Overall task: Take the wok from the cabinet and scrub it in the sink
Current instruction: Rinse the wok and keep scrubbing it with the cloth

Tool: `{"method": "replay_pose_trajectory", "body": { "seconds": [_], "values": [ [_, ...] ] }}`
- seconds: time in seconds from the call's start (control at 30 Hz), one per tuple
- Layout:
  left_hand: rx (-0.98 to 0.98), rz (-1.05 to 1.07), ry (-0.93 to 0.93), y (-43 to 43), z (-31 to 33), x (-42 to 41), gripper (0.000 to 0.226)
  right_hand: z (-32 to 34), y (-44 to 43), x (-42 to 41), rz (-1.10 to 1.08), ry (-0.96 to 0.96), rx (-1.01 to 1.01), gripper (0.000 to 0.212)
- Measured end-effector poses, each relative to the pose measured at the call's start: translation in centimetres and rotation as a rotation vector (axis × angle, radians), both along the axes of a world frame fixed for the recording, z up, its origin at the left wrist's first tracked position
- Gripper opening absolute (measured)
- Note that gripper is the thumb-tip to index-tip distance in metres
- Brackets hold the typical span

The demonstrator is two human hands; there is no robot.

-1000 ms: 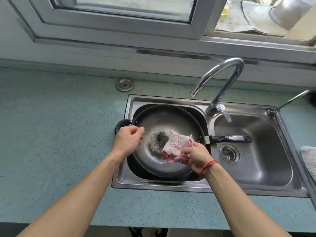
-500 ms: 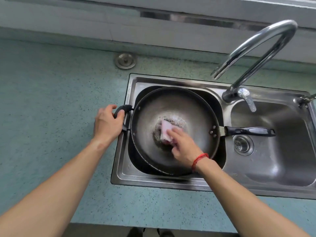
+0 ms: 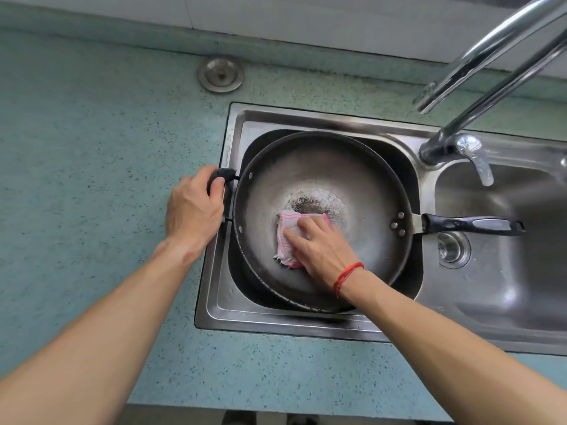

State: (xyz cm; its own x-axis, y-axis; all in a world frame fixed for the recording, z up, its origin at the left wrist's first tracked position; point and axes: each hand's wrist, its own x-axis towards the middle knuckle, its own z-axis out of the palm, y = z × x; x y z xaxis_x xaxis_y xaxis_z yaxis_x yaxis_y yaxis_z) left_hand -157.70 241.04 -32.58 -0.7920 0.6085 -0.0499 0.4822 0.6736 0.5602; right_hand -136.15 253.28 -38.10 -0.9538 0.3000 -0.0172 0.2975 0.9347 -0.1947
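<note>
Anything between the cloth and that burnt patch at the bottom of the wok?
Nothing visible. The right hand presses the cloth flat inside the wok, its far edge right at the burnt patch. The left hand grips the side handle, clear of it.

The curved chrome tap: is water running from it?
Off: the curved chrome tap has no stream leaving its spout, and none falls into the steel sink.
</note>
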Motion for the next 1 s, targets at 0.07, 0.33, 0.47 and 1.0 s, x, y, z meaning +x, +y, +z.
{"method": "replay_pose_trajectory", "body": {
  "seconds": [0.07,0.33,0.47,1.0],
  "values": [
    [0.011,0.003,0.005,0.1,0.0,0.2,0.029,-0.5,0.4,-0.4,0.014,0.044,0.020,0.026],
    [0.046,-0.021,-0.002,0.1,-0.2,-0.1,0.024,-0.8,3.4,-4.1,-0.072,0.030,0.050,0.030],
    [0.047,-0.026,-0.004,0.1,0.0,-0.2,0.022,0.1,6.4,-3.0,-0.236,-0.097,0.013,0.023],
    [0.041,-0.027,0.007,0.3,0.3,0.2,0.022,3.9,0.7,3.3,-0.012,-0.376,-0.197,0.020]
  ]
}}
